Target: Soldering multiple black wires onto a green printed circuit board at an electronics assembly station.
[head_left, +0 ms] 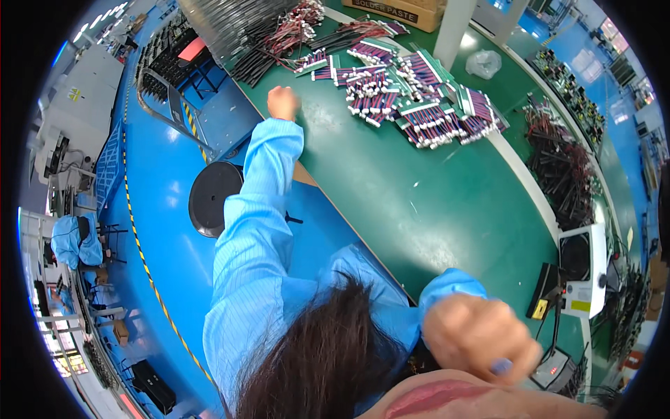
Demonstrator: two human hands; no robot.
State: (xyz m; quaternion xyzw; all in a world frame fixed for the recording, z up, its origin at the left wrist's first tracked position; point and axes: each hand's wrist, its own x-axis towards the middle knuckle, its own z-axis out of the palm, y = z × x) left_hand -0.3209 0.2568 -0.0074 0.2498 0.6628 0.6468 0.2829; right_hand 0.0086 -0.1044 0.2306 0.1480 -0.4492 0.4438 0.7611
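Note:
My left hand [283, 103], in a light blue sleeve, is stretched out to the far left edge of the green-topped table [391, 202]. Its fingers are curled into a fist, and whatever they might hold is hidden. To its right lie piles of small connector cables [426, 105] with white plugs and red and dark wires. My right hand [481, 339] is close to me at the lower right, above the near end of the table. Its fingers are closed and smeared by motion; a small bluish patch shows at one fingertip. What it holds, if anything, I cannot make out.
Bundles of black and red wires [269, 49] lie at the far end beside a cardboard box [401, 10]. A clear plastic bag [484, 63] and more dark cables [555, 150] lie right. A white device [583, 269] stands near right. A round black stool [215, 199] is left.

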